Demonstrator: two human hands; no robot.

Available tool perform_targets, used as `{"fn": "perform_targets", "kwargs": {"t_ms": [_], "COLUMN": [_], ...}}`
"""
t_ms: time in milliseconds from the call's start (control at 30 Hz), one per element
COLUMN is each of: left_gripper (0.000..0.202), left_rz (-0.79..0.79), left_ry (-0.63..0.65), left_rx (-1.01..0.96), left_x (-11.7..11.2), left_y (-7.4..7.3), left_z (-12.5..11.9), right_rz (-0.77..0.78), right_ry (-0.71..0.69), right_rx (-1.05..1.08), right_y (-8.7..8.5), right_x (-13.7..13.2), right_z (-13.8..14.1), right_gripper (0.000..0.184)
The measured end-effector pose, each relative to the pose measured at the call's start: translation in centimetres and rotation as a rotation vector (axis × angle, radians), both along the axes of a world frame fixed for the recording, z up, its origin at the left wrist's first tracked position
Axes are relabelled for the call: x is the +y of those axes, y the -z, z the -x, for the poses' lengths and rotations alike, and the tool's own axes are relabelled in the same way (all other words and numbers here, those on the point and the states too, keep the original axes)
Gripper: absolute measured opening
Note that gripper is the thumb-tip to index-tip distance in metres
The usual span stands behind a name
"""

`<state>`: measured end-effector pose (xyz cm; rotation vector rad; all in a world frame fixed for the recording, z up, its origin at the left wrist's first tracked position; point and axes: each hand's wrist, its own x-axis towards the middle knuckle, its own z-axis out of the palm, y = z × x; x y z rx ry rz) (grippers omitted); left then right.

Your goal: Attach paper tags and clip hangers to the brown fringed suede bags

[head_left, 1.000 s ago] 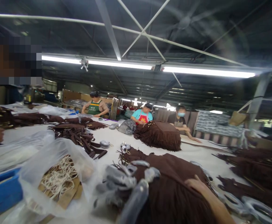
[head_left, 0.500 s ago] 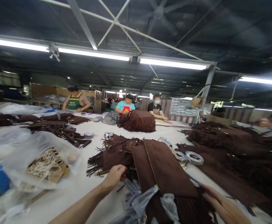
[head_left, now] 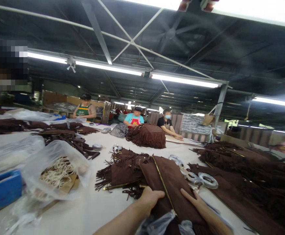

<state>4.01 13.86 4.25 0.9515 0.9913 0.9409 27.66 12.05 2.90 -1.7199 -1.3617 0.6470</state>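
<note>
1. At near centre, over the white table point(head_left: 83, 217): brown bag point(head_left: 178, 182), with a gold zip point(head_left: 162, 184) running lengthwise along its face, on a slant.
2. Touching the bag on its left side with the left hand point(head_left: 150, 198), thumb pointing across toward the zip.
3. Touching the bag on its right side with the right hand point(head_left: 195, 201), fingers spread over the brown face.
4. Only a narrow stretch of bag between the two hands; cannot tell a firm grip from a light touch on either side, with the undersides hidden.
5. At the bag's near end, just below the hands: crumpled plastic point(head_left: 163, 223).
6. Close against the bag's left side: fringed pieces point(head_left: 126, 173), brown, loosely heaped.
7. Just right of the bag: wrapped rings point(head_left: 207, 180); beyond these, a large dark pile point(head_left: 267, 192).
8. Well to the left: clear bag point(head_left: 52, 155), with white cord point(head_left: 58, 173) and card point(head_left: 72, 185) inside; farther left, a blue bin point(head_left: 4, 192).
9. Farther up the table: straps point(head_left: 71, 140), a fringed stack point(head_left: 146, 135) and a grey sack point(head_left: 119, 130) beside it.
10. Across the table: three people, in a green apron point(head_left: 83, 112), a red apron point(head_left: 135, 121) and a mask point(head_left: 168, 116).
</note>
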Motion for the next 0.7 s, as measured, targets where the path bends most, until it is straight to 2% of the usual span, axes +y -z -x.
{"fn": "perform_targets", "kwargs": {"t_ms": [100,167,233,267,333,400,433,467,533,600,700], "left_gripper": [0.044,0.041,0.040,0.041,0.045,0.043,0.038,0.031,0.015,0.006,0.014], "left_rz": [-0.044,-0.117,-0.195,-0.225,-0.246,-0.186,-0.124,-0.038,0.147,0.265,0.240], "left_ry": [-0.053,-0.091,-0.160,-0.211,-0.320,-0.393,-0.405,-0.396,-0.342,-0.268,-0.118], "left_rx": [-0.097,-0.216,-0.324,-0.372,-0.459,-0.517,-0.530,-0.524,-0.471,-0.396,-0.294], "left_x": [-1.2,-2.1,-2.9,-3.2,-3.7,-3.8,-3.8,-3.7,-3.8,-4.3,-5.9], "left_y": [-0.1,-0.6,-1.3,-1.8,-2.8,-3.4,-3.5,-3.2,-2.0,-0.2,2.0], "left_z": [0.6,1.6,2.9,3.5,4.7,5.6,6.0,6.4,7.5,9.2,12.8], "right_rz": [0.069,0.060,-0.015,-0.088,-0.155,-0.215,-0.241,-0.255,-0.263,-0.261,-0.324], "right_ry": [-0.156,-0.244,-0.334,-0.406,-0.477,-0.499,-0.487,-0.470,-0.445,-0.427,-0.339], "right_rx": [0.289,0.330,0.204,0.064,-0.011,-0.107,-0.169,-0.235,-0.362,-0.471,-0.600], "right_y": [-0.8,-2.7,-6.0,-8.0,-12.4,-15.8,-16.7,-16.9,-15.5,-12.3,-7.5], "right_x": [-0.2,0.0,0.8,1.5,3.6,6.2,7.4,8.3,9.1,8.3,4.7], "right_z": [1.1,2.8,5.1,6.4,9.0,11.4,12.6,13.8,15.8,17.0,16.9], "right_gripper": [0.058,0.056,0.057,0.057,0.058,0.066,0.073,0.075,0.071,0.059,0.035]}}
